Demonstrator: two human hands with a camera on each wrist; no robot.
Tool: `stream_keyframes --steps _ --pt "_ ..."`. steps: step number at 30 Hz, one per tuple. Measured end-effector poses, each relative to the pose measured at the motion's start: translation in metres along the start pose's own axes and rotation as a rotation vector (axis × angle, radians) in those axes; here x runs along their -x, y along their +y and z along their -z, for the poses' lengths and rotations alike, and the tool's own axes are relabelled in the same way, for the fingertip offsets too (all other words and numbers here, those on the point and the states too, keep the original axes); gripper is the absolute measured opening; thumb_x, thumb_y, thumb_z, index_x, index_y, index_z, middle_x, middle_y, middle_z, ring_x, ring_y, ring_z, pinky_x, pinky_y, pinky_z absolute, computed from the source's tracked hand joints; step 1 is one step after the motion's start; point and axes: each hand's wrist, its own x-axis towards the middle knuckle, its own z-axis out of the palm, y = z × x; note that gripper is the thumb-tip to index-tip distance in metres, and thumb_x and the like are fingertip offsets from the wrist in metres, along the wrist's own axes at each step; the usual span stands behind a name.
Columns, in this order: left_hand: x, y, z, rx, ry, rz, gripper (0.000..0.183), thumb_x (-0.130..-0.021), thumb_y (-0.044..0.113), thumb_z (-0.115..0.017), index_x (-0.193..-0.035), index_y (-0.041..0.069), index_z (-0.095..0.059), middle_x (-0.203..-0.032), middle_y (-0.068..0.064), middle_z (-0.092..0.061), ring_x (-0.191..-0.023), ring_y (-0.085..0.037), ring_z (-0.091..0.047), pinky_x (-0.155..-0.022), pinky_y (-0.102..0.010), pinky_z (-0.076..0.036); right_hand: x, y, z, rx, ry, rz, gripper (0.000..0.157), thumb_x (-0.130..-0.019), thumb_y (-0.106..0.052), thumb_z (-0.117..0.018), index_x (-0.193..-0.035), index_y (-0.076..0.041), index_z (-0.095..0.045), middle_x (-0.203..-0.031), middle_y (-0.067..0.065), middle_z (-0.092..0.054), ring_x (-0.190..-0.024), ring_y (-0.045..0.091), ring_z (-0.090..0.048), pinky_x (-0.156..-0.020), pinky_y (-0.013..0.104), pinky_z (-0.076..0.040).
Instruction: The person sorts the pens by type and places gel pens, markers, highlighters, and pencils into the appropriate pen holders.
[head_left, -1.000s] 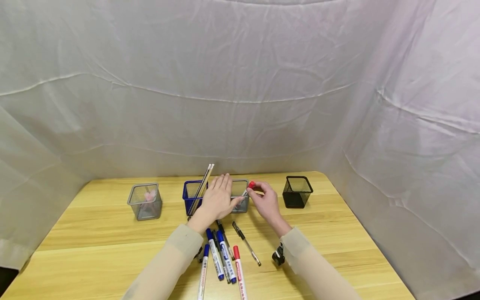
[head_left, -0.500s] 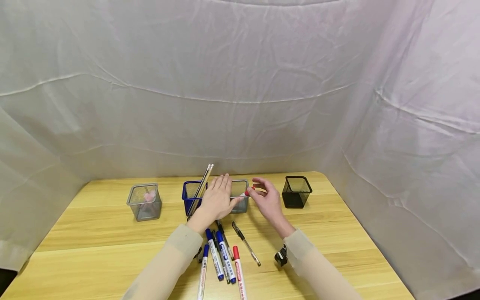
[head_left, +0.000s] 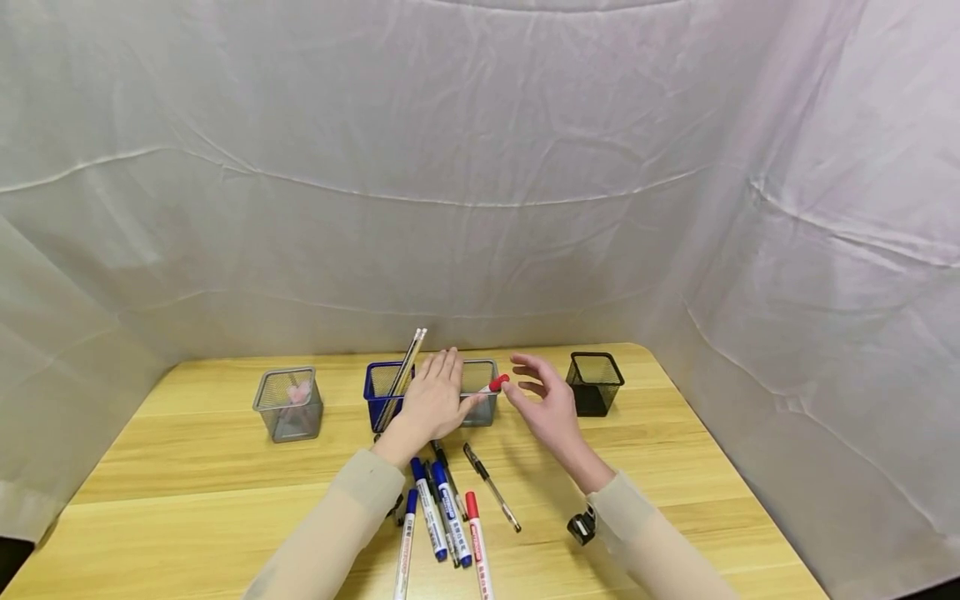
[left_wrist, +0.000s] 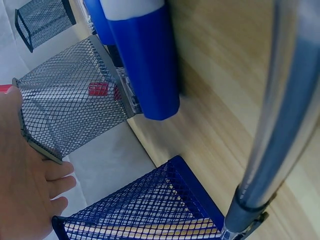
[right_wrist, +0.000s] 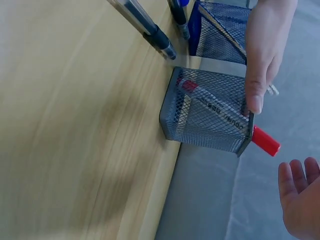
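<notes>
In the head view a grey mesh pen holder (head_left: pixel 480 412) stands at the back middle of the table. A red-capped marker (right_wrist: pixel 215 107) leans inside it, its red cap (head_left: pixel 498 382) poking out over the right rim. My left hand (head_left: pixel 433 398) rests on the holder's rim, fingers straight and thumb along the front edge. Just right of the cap is my right hand (head_left: pixel 553 410), its fingers loosely bent and apart from the marker, holding nothing. A blue mesh holder (left_wrist: pixel 150 200), with pencils (head_left: pixel 407 371) in it, stands left of the grey one, partly hidden by my left hand.
Another grey mesh holder (head_left: pixel 297 427) with something pink inside stands at the left, a black one (head_left: pixel 592 398) at the right. Blue-capped markers (head_left: pixel 452 515), a red-capped whiteboard marker (head_left: pixel 480 546) and a black gel pen (head_left: pixel 492 487) lie in front. Pale cloth (head_left: pixel 480 250) hangs behind.
My right hand has let go of the red-capped marker, which now leans lower in the grey holder, and has drawn back to the right. The left hand has stayed put.
</notes>
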Motion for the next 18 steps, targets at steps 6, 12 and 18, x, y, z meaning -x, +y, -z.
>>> stream_keyframes --steps 6,12,18 --pt "-0.001 0.0 -0.001 0.012 0.003 0.0 0.09 -0.106 0.067 -0.03 -0.164 -0.002 -0.021 -0.171 -0.018 -0.019 -0.158 -0.034 -0.019 -0.13 -0.047 -0.01 0.012 0.004 0.007 0.038 -0.052 0.042 0.045 -0.093 -0.003 -0.078 -0.136 -0.002 -0.063 -0.135 0.018 -0.063 -0.123 0.04 -0.062 -0.103 0.053 -0.054" --pt "-0.003 -0.001 -0.003 0.009 0.015 -0.001 0.091 -0.106 0.067 -0.03 -0.164 -0.001 -0.021 -0.171 -0.018 -0.019 -0.158 -0.034 -0.019 -0.13 -0.047 -0.011 0.026 0.005 0.008 0.07 -0.123 0.06 0.05 -0.09 -0.004 -0.079 -0.137 0.0 -0.062 -0.137 0.016 -0.063 -0.123 0.037 -0.062 -0.101 0.051 -0.056" --pt "-0.003 -0.002 -0.004 0.026 0.026 0.0 0.09 -0.106 0.067 -0.032 -0.164 -0.002 -0.023 -0.171 -0.019 -0.021 -0.158 -0.035 -0.02 -0.13 -0.047 -0.011 0.041 0.008 0.005 0.122 -0.194 0.08 0.052 -0.089 -0.004 -0.08 -0.137 0.002 -0.061 -0.136 0.017 -0.064 -0.118 0.036 -0.065 -0.099 0.045 -0.058"
